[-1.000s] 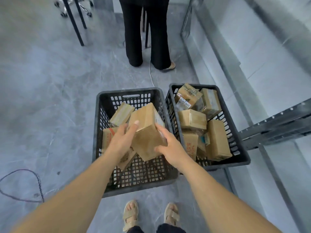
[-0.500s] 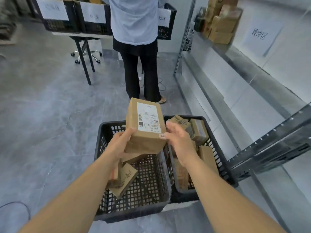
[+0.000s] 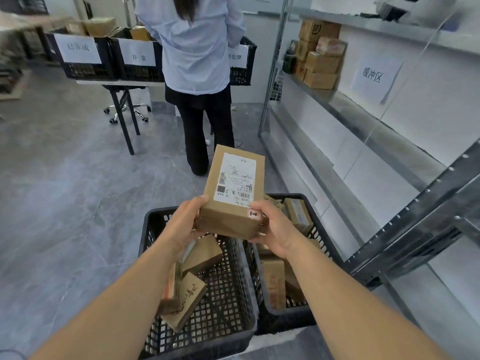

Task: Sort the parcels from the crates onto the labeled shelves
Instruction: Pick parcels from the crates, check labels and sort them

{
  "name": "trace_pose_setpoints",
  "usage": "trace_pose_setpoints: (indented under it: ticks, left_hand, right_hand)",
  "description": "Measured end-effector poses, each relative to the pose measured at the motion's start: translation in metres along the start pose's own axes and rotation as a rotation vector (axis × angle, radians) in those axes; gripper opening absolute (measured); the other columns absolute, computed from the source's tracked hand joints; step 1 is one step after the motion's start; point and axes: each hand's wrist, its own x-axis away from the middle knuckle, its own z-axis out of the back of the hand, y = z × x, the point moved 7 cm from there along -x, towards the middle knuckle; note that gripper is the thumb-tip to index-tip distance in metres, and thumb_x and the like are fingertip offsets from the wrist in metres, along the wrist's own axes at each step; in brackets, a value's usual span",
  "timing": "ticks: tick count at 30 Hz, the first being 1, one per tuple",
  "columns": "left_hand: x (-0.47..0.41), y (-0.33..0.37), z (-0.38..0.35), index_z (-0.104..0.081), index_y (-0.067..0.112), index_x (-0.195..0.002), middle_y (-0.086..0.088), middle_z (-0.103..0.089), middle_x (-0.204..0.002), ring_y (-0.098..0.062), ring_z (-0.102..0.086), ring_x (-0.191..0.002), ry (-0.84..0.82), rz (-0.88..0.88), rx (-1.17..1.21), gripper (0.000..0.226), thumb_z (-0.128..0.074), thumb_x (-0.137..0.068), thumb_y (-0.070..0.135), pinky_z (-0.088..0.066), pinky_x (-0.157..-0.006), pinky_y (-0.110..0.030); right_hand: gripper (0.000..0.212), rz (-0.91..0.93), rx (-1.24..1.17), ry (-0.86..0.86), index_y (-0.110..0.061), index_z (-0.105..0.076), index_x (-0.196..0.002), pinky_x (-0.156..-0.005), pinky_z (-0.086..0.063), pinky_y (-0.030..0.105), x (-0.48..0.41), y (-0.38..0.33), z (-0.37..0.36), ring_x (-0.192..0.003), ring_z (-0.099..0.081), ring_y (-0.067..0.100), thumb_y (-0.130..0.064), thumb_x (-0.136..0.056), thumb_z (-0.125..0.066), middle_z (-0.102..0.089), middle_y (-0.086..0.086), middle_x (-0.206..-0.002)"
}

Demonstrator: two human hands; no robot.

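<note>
Above the two black crates, we hold a brown parcel (image 3: 233,188) label-up, clear of both rims. Our left hand (image 3: 185,224) grips its near left corner, thumb on top. Our right hand (image 3: 275,229) clasps the near right corner beside a small red sticker. The left crate (image 3: 146,237) and right crate (image 3: 293,195) sit side by side, each holding more boxes. Metal shelving (image 3: 415,214) runs close along the right crate's outer edge. A person (image 3: 197,61) stands ahead between a table (image 3: 104,82) and the shelving. Open grey floor (image 3: 65,203) lies to our left.
</note>
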Motion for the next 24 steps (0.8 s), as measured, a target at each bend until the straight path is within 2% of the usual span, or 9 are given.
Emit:
trace_pose_setpoints:
  ticks: [4, 7, 9, 11, 14, 17, 19, 22, 24]
  left_hand:
    - [0.001, 0.005, -0.013, -0.036, 0.021, -0.141, -0.007, -0.046, -0.139, -0.024, -0.048, -0.125, 0.026, -0.014, 0.059, 0.105, -0.064, -0.057, 0.079, -0.04, -0.107, -0.047]
    - [0.005, 0.003, -0.036, -0.008, 0.035, -0.151, -0.004, -0.03, -0.152, -0.029, -0.039, -0.134, -0.033, -0.019, 0.079, 0.124, -0.072, -0.053, 0.074, -0.034, -0.111, -0.051]
    - [0.004, 0.004, -0.047, -0.006, 0.037, -0.149, -0.002, -0.038, -0.148, -0.027, -0.045, -0.13, -0.058, -0.036, 0.092, 0.136, -0.08, -0.041, 0.074, -0.038, -0.107, -0.051]
    - [0.001, 0.011, -0.048, -0.01, 0.036, -0.148, -0.002, -0.044, -0.143, -0.025, -0.05, -0.125, -0.042, -0.068, 0.126, 0.134, -0.085, -0.041, 0.067, -0.042, -0.104, -0.05]
    - [-0.006, 0.03, -0.036, 0.0, 0.035, -0.15, 0.002, -0.037, -0.145, -0.024, -0.047, -0.125, 0.009, -0.156, 0.102, 0.118, -0.082, -0.066, 0.043, -0.04, -0.105, -0.051]
    - [-0.008, 0.051, -0.022, 0.002, 0.036, -0.151, -0.001, -0.03, -0.149, -0.027, -0.043, -0.126, 0.023, -0.215, -0.033, 0.115, -0.075, -0.066, 0.042, -0.036, -0.108, -0.049]
    - [-0.008, 0.067, -0.015, -0.001, 0.034, -0.151, -0.004, -0.029, -0.15, -0.024, -0.041, -0.124, 0.021, -0.259, -0.114, 0.104, -0.074, -0.076, 0.032, -0.035, -0.102, -0.039]
    - [-0.007, 0.087, -0.013, -0.007, 0.03, -0.152, -0.005, -0.027, -0.151, -0.019, -0.038, -0.118, -0.029, -0.309, -0.246, 0.092, -0.068, -0.084, 0.02, -0.031, -0.093, -0.034]
    - [-0.006, 0.095, -0.015, -0.011, 0.033, -0.152, -0.004, -0.029, -0.148, -0.018, -0.039, -0.118, -0.089, -0.318, -0.341, 0.098, -0.072, -0.076, 0.024, -0.029, -0.093, -0.033]
  right_hand:
    - [0.04, 0.055, -0.041, 0.051, -0.021, -0.054, -0.13, -0.068, -0.055, 0.035, 0.001, -0.004, 0.004, -0.101, -0.06, 0.021, -0.033, -0.092, -0.055, -0.065, 0.005, -0.115]
    - [0.056, 0.08, -0.094, 0.084, -0.022, -0.055, -0.128, -0.076, -0.058, 0.041, 0.003, -0.004, 0.005, -0.109, -0.059, 0.025, -0.043, -0.077, -0.059, -0.063, 0.008, -0.121]
    - [0.055, 0.09, -0.127, 0.067, -0.023, -0.055, -0.128, -0.086, -0.056, 0.046, 0.004, -0.005, 0.003, -0.112, -0.059, 0.027, -0.043, -0.076, -0.059, -0.064, 0.009, -0.122]
    - [0.045, 0.096, -0.119, 0.037, -0.023, -0.055, -0.128, -0.094, -0.052, 0.049, 0.005, -0.006, 0.003, -0.111, -0.06, 0.025, -0.037, -0.085, -0.059, -0.065, 0.009, -0.122]
    - [0.032, 0.134, 0.066, 0.079, -0.031, -0.053, -0.123, -0.102, -0.045, 0.047, 0.011, -0.013, 0.015, -0.11, -0.059, 0.017, -0.026, -0.092, -0.06, -0.065, 0.002, -0.121]
    - [0.063, 0.206, 0.4, 0.223, -0.033, -0.04, -0.14, -0.112, -0.034, 0.044, 0.018, -0.025, 0.034, -0.132, -0.042, 0.017, -0.029, -0.085, -0.072, -0.046, -0.003, -0.145]
    - [0.086, 0.267, 0.575, 0.291, -0.031, -0.025, -0.15, -0.112, -0.032, 0.04, 0.024, -0.035, 0.042, -0.138, -0.034, 0.017, -0.027, -0.081, -0.075, -0.034, -0.004, -0.151]
    - [0.092, 0.398, 0.808, 0.325, -0.031, -0.018, -0.153, -0.116, -0.029, 0.043, 0.033, -0.05, 0.043, -0.141, -0.028, 0.015, -0.028, -0.08, -0.076, -0.026, -0.003, -0.153]
    - [0.092, 0.449, 0.917, 0.313, -0.031, -0.017, -0.153, -0.117, -0.026, 0.043, 0.036, -0.059, 0.039, -0.142, -0.022, 0.014, -0.028, -0.081, -0.075, -0.023, -0.003, -0.154]
